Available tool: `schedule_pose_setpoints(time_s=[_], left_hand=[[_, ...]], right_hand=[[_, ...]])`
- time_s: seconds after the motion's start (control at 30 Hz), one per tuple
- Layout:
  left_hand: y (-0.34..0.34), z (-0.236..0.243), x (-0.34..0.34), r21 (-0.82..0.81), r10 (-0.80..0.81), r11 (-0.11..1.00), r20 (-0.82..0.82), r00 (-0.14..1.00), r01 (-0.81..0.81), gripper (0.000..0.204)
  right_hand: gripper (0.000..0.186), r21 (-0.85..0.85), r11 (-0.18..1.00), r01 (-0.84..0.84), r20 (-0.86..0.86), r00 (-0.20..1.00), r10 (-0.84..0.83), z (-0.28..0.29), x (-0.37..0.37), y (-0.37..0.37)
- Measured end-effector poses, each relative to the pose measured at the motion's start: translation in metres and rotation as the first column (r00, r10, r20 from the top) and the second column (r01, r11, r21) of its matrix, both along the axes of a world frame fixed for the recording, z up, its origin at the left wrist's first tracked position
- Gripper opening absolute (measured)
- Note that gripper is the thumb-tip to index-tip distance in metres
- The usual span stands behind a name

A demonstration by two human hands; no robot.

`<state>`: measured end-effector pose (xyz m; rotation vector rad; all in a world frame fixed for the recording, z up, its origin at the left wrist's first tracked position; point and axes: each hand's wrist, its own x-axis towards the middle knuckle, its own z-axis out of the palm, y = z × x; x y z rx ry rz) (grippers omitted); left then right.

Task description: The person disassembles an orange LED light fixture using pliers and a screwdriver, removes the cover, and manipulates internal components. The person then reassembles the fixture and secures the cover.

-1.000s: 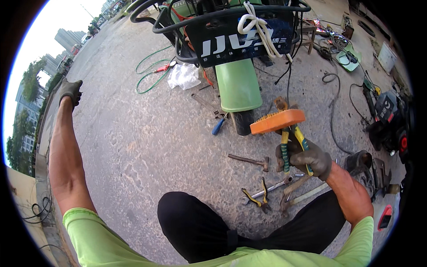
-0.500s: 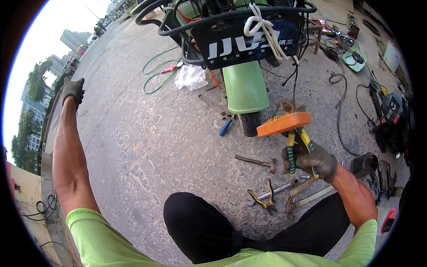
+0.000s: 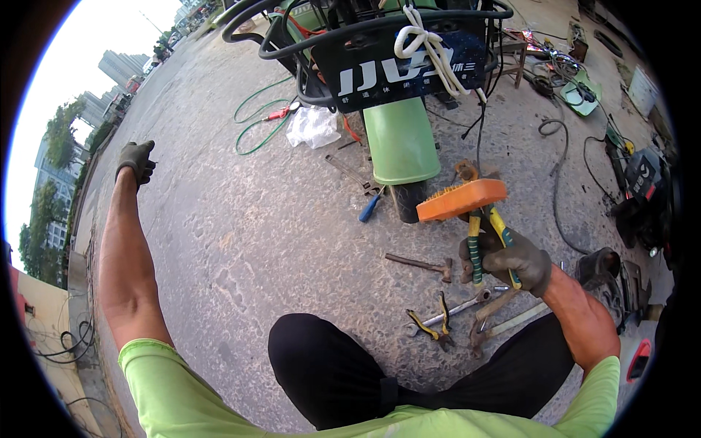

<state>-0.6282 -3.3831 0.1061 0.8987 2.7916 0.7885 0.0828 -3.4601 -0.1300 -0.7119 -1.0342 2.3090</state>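
My gloved right hand (image 3: 515, 259) grips pliers (image 3: 476, 248) with yellow-and-green handles. Just above them is an orange pedal-like block (image 3: 462, 198) with a toothed edge and a rusty metal part (image 3: 466, 171) behind it; whether the jaws clamp it is hidden. My gloved left hand (image 3: 135, 162) is raised far out to the left, fingers curled, with nothing visible in them. Behind the block are a light-green front mudguard (image 3: 400, 139) and dark tyre (image 3: 407, 201). A rusty hammer (image 3: 418, 264), yellow-black pliers (image 3: 432, 325) and a wrench (image 3: 464, 303) lie on the ground.
The vehicle's black front rack (image 3: 307, 47) carries white rope (image 3: 431, 51). A blue screwdriver (image 3: 370, 208), green hose (image 3: 252, 124) and white plastic bag (image 3: 312, 125) lie on the pavement (image 3: 219, 255). Cables (image 3: 555, 190) and parts clutter the right side. A road runs off at the upper left.
My left hand has swung slightly right and, in the last half second, down. The view has shifted a little. My right hand keeps its grip on the pliers.
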Motion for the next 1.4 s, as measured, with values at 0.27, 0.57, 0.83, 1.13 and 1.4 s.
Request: schedule_pose_setpoints(time_s=[0.27, 0.57, 0.83, 1.13, 1.4], left_hand=[[0.001, 0.009, 0.015, 0.125, 0.070, 0.991, -0.267, 0.961, -0.037, 0.092], [-0.006, 0.036, -0.033, 0.101, 0.043, 0.994, -0.078, 0.996, -0.035, 0.091], [0.002, 0.042, 0.017, 0.150, 0.067, 0.988, -0.244, 0.968, -0.031, 0.083], [0.000, 0.051, -0.036, 0.181, 0.029, 0.983, -0.146, 0.989, -0.002, 0.078], [-0.001, -0.079, 0.033, -0.292, -0.197, 0.938, -0.008, 0.980, 0.186, 0.038]], right_hand=[[0.069, 0.008, 1.000, -0.003, -0.037, 0.999, 0.004, -0.010, 0.004, 0.002], [0.089, -0.008, 1.000, -0.029, -0.027, 0.999, 0.028, -0.006, -0.002, 0.001], [0.066, 0.009, 1.000, 0.009, -0.033, 0.999, -0.009, -0.007, 0.005, 0.003], [0.087, 0.025, 1.000, -0.014, -0.018, 1.000, 0.014, -0.002, 0.001, 0.000], [0.065, 0.006, 1.000, 0.011, -0.055, 0.998, -0.011, 0.000, 0.004, -0.003]])
